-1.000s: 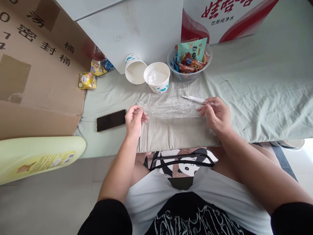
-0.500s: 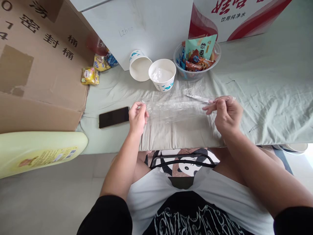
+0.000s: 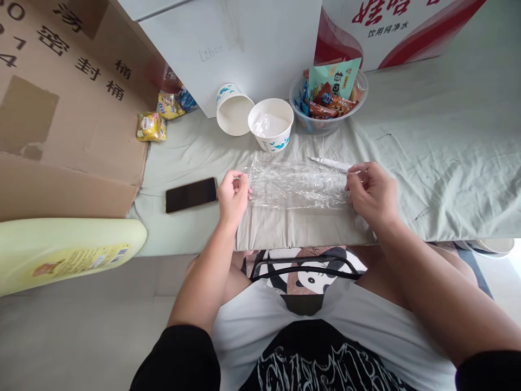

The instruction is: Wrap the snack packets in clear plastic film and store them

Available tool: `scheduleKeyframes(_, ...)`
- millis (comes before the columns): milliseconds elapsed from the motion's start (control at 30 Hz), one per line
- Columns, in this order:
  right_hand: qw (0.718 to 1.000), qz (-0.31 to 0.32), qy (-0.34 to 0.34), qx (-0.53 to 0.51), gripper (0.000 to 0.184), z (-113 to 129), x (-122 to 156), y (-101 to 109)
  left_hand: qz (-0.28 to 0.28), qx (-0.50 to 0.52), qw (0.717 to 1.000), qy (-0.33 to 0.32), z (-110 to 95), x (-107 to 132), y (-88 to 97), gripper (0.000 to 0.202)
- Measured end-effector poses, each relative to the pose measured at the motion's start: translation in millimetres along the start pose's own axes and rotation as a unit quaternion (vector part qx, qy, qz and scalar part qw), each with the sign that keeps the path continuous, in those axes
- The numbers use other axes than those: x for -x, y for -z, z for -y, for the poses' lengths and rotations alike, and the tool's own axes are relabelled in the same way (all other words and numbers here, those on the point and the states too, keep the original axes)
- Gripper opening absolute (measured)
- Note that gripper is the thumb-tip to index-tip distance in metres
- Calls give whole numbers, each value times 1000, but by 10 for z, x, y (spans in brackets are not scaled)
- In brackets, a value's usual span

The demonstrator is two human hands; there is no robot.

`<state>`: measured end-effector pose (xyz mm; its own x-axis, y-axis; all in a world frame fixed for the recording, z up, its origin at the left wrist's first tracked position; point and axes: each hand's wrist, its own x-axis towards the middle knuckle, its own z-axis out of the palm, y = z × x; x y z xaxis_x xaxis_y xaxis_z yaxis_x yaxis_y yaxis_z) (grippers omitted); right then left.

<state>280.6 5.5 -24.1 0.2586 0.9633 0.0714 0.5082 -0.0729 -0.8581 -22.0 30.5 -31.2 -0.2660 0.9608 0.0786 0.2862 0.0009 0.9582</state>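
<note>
A crinkled clear plastic film [image 3: 299,184], perhaps a bag, lies spread low over the cloth. My left hand [image 3: 234,195] pinches its left edge between thumb and fingers. At the right end, my right hand [image 3: 372,193] is closed on the other edge. A slim white tool [image 3: 330,163], like a craft knife, rests just beyond the film, its near end by my right fingers. Behind the film stands an upright white paper bowl [image 3: 280,142] with crumpled clear plastic inside. Another paper bowl [image 3: 234,114] lies tipped on its side, its mouth towards me.
A phone [image 3: 191,195] lies left of my left hand. At the back, a clear tub [image 3: 317,124] holds snack packets. Yellow packets [image 3: 151,127] sit by a cardboard box [image 3: 81,125]. White boxes [image 3: 260,49] line the rear. A yellow-green bottle [image 3: 73,250] is at left.
The film has gone from stretched in a narrow band to spread wider and lower. My right hand has moved slightly left, and my left hand slightly right.
</note>
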Motion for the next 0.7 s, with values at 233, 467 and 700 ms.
scheduleKeyframes(233,999,-27,-30,1,11,97,-9,7,5,-36,999,22,-42,4,-15,19)
scheduleKeyframes(467,996,-34,-54,57,7,100,-53,23,22,-37,999,26,-27,2,-19,29)
scheduleKeyframes(700,992,-41,-10,119,37,-4,-64,30,39,-40,998,3,54,-26,-10,17)
